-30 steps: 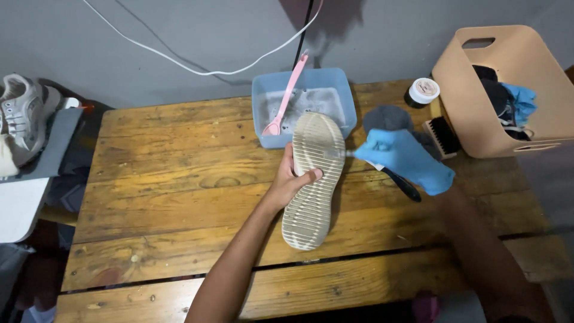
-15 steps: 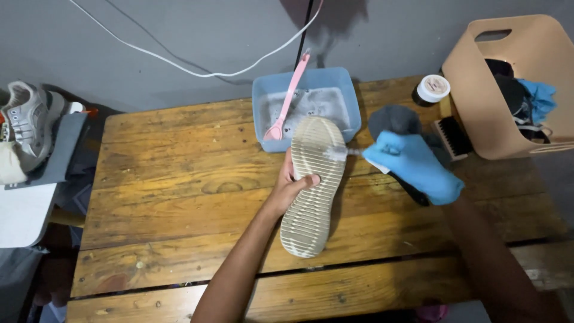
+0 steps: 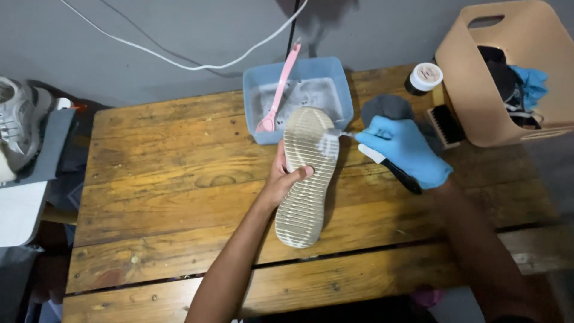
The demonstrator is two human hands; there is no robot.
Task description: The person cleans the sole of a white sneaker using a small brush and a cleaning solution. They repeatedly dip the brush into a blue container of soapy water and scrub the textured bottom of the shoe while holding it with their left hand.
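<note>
- Left hand (image 3: 286,179), bare, clamped around the middle of a shoe (image 3: 306,176) turned sole-up; thumb hooked over the ribbed pale sole, fingers wrapped out of sight under the far edge.
- Shoe running lengthwise through that grip: toe end poking out beyond the hand toward the blue tub (image 3: 335,78), heel end sticking out on the near side, low over the wooden table (image 3: 167,179).
- Right hand (image 3: 406,149), in a blue glove, closed tight on a small brush (image 3: 365,151) with a white neck and dark handle; handle trailing out behind the palm toward the wrist.
- Bristle head of the brush pressed against the sole's right edge, just ahead of the left thumb and touching the shoe near its toe half.
- Pink brush (image 3: 278,90) leaning in the tub, just past the shoe's toe, beyond the left hand.
- Dark round pad (image 3: 385,107) just behind the gloved knuckles; small white-lidded jar (image 3: 426,76) farther off past it.
- Tan bin (image 3: 496,113) of cloths off to the right hand's outer side, with a wooden-backed brush (image 3: 445,125) between bin and glove.
</note>
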